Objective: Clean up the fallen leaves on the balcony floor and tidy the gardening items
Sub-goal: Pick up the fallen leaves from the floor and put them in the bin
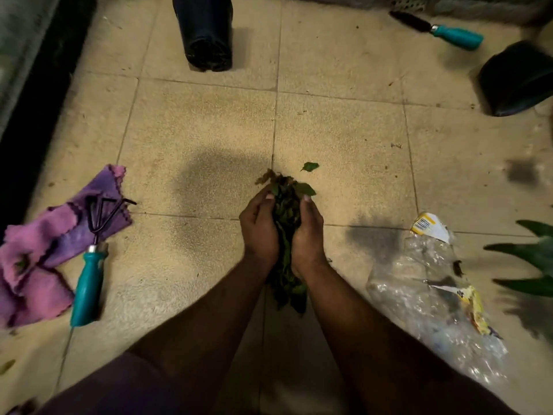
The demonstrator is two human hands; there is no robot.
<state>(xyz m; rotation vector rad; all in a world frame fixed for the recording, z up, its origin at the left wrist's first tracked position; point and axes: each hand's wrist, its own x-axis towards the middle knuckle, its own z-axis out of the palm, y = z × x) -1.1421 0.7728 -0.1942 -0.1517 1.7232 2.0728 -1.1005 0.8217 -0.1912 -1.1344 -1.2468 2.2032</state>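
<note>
A thick bunch of dark green and brown leaves [286, 214] is pressed between my left hand [258, 229] and my right hand [308, 232], held just above the beige tiled floor [194, 121]. Leaves stick out past my fingertips and hang below my wrists. One loose green leaf [310, 166] lies on the tile just beyond the bunch. A teal-handled hand rake [89, 274] rests at the left, its prongs on a purple and pink cloth [45, 253]. A teal-handled trowel [440, 29] lies at the far right.
A clear crumpled plastic bag [428, 298] with a yellow label lies right of my right arm. A rolled black bag [206, 31] stands at the top centre, another black bag [517, 79] at the right. Green plant leaves [535, 256] poke in from the right edge. A dark ledge [33, 94] runs along the left.
</note>
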